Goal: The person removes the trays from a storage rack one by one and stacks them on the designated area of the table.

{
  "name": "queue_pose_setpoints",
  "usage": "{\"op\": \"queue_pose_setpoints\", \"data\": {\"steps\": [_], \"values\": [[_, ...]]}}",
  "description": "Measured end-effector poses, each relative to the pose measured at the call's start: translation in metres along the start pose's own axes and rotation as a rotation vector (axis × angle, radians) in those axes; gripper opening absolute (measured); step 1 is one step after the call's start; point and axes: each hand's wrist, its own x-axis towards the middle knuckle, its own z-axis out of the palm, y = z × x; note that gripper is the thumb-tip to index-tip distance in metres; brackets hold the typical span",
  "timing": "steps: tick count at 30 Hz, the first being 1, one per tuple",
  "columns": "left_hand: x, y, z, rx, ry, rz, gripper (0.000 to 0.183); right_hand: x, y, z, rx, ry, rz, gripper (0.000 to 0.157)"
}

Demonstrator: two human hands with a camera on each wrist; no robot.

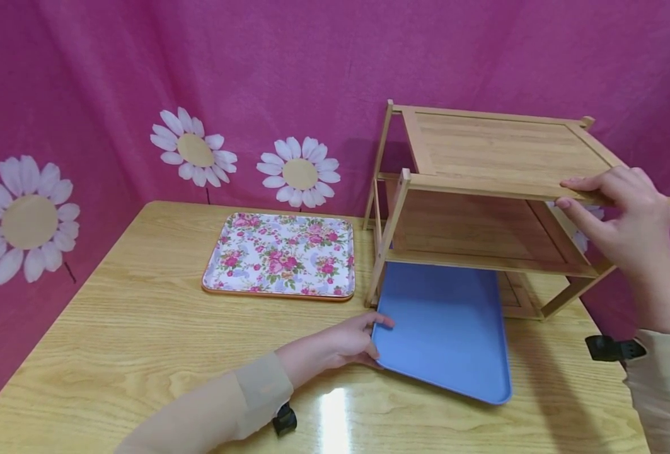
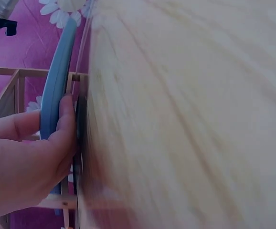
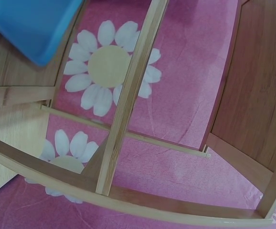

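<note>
A blue tray (image 1: 442, 334) lies partly inside the lowest level of a wooden three-tier shelf (image 1: 499, 151), its near end sticking out toward me. At the tray's left edge my left hand (image 1: 353, 339) pinches the rim, thumb on one face and fingers on the other. The left wrist view shows the tray (image 2: 57, 81) edge-on in that grip, raised a little off the table. My right hand (image 1: 629, 214) grips the front edge of the shelf's top board near its right end. In the right wrist view a corner of the tray (image 3: 37, 38) shows; the right hand is not seen there.
Left of the shelf, a floral tray (image 1: 280, 255) with an orange-brown edge lies on the wooden table (image 1: 142, 340). A pink curtain (image 1: 289, 63) with large white daisies hangs behind the table and along its left side. The shelf's legs and rails frame the blue tray.
</note>
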Motion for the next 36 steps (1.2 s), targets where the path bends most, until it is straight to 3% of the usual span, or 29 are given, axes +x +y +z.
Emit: {"op": "queue_pose_setpoints", "data": {"steps": [8, 15, 28, 32, 36], "values": [[-0.005, 0.001, -0.006, 0.048, 0.033, 0.002, 0.055, -0.002, 0.010, 0.000, -0.024, -0.004, 0.004, 0.059], [-0.009, 0.000, -0.005, 0.115, 0.037, 0.009, 0.061, -0.005, 0.022, 0.000, -0.050, -0.039, -0.006, 0.052], [-0.016, -0.004, -0.009, 0.315, 0.108, 0.078, 0.057, -0.002, 0.001, -0.001, -0.029, -0.022, 0.016, 0.055], [-0.020, -0.004, -0.010, 0.308, 0.110, 0.085, 0.059, -0.005, 0.014, -0.001, -0.031, -0.024, 0.014, 0.043], [-0.022, -0.005, -0.015, 0.365, 0.137, 0.119, 0.059, -0.007, 0.025, 0.000, -0.031, -0.028, 0.013, 0.030]]}}
